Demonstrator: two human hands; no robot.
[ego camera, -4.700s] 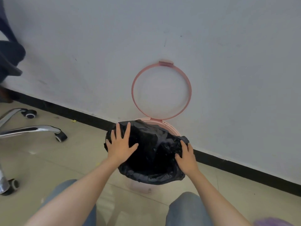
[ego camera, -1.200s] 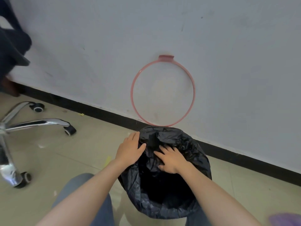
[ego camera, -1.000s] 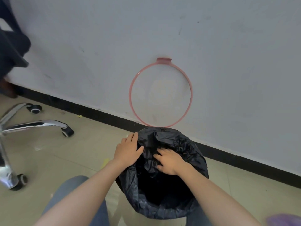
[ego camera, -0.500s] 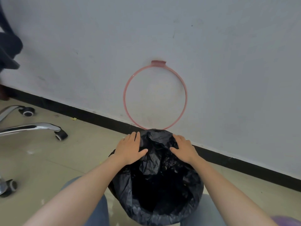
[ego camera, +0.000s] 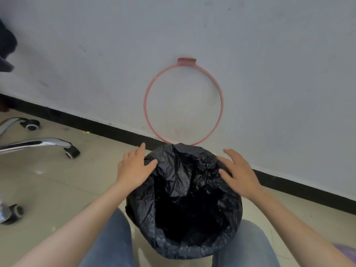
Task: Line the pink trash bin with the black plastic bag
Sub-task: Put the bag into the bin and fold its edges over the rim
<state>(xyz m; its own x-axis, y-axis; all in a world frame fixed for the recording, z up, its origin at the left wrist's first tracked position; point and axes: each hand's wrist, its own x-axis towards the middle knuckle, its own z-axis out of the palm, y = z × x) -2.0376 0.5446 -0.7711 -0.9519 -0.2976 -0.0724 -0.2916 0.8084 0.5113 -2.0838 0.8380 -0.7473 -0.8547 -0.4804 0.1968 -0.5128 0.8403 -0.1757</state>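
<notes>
Black bag [ego camera: 183, 189], left hand [ego camera: 133, 167] touching its rim, right hand [ego camera: 238, 173] just beside

1 black plastic bag [ego camera: 185, 199]. 1 pink ring [ego camera: 186, 62] at the wall. 2 hands: left hand [ego camera: 134, 166], right hand [ego camera: 238, 174]. 1 chair base [ego camera: 38, 142], 3 casters [ego camera: 72, 152] visible. 2 knees [ego camera: 113, 241] in jeans. 1 purple object [ego camera: 346, 251] at the corner, unclear what.

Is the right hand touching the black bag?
Cannot tell. In the head view the right hand overlaps the black bag at its rim, but neither contact nor gap shows.
</notes>
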